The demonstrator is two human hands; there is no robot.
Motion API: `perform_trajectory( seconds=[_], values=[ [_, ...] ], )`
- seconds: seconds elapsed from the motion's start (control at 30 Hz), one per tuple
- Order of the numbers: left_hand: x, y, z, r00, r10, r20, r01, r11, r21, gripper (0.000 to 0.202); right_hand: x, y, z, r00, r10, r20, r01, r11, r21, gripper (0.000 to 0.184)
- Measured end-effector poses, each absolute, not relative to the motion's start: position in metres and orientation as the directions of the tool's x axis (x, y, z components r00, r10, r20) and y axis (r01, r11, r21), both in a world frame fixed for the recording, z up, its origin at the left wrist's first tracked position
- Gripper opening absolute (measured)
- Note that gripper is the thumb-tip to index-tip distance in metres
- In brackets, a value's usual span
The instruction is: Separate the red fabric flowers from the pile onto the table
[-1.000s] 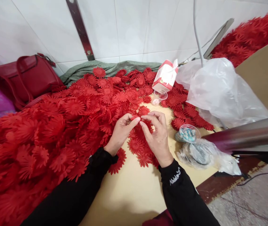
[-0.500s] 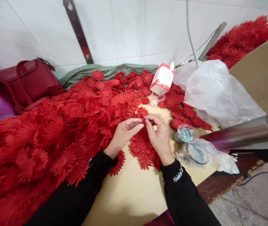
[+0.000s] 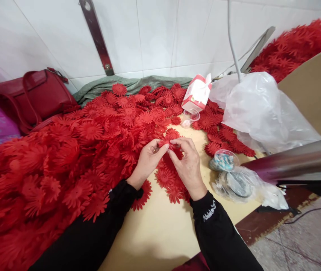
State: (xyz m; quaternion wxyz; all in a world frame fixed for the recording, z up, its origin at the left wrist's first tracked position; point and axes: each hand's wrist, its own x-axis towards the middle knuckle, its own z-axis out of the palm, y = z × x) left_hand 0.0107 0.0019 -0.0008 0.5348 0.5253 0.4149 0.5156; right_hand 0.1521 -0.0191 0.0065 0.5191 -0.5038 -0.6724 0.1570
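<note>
Between my two hands is a red artificial flower (image 3: 164, 142) with narrow petals, partly covered by my fingers. My left hand (image 3: 148, 161) pinches its left side between thumb and fingers. My right hand (image 3: 188, 165) has thumb and forefinger closed at its right edge. Below and behind the fingers, more red flowers (image 3: 164, 176) lie on the pale yellow tabletop (image 3: 155, 229). A large heap of the same flowers (image 3: 73, 158) spreads along my left arm.
A tissue box (image 3: 196, 93) and a small clear cup (image 3: 190, 118) stand behind my hands. To the right are a tub of blue-white pieces (image 3: 224, 161), a bagged round container (image 3: 238, 184), clear plastic (image 3: 258, 107) and a shiny metal cylinder (image 3: 292, 160). A red handbag (image 3: 43, 98) sits back left.
The flower between my hands has turned from nearly edge-on to showing more of its petals. My fingertips have moved slightly apart, and the view has shifted a little.
</note>
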Motion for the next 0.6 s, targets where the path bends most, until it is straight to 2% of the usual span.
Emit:
perform_trajectory(
  seconds=[0.2,0.3,0.4,0.6],
  values=[
    [0.009,0.002,0.001,0.107,0.988,0.111,-0.146,-0.095,0.985,0.042,0.152,-0.020,0.006,0.065,0.878,0.475,0.412,0.410,-0.814,0.009],
    [0.008,0.002,0.001,0.145,0.982,0.121,-0.134,-0.102,0.986,0.037,0.155,-0.017,0.000,0.078,0.926,0.368,0.242,0.341,-0.909,0.005],
    [0.007,0.003,-0.001,0.210,0.967,0.144,-0.162,-0.111,0.980,0.034,0.161,-0.012,-0.006,0.108,0.953,0.284,0.075,0.277,-0.958,0.012],
    [0.007,0.004,-0.002,0.235,0.962,0.136,-0.155,-0.101,0.983,0.031,0.168,-0.007,-0.009,0.076,0.956,0.285,0.052,0.281,-0.958,0.015]
  ],
)
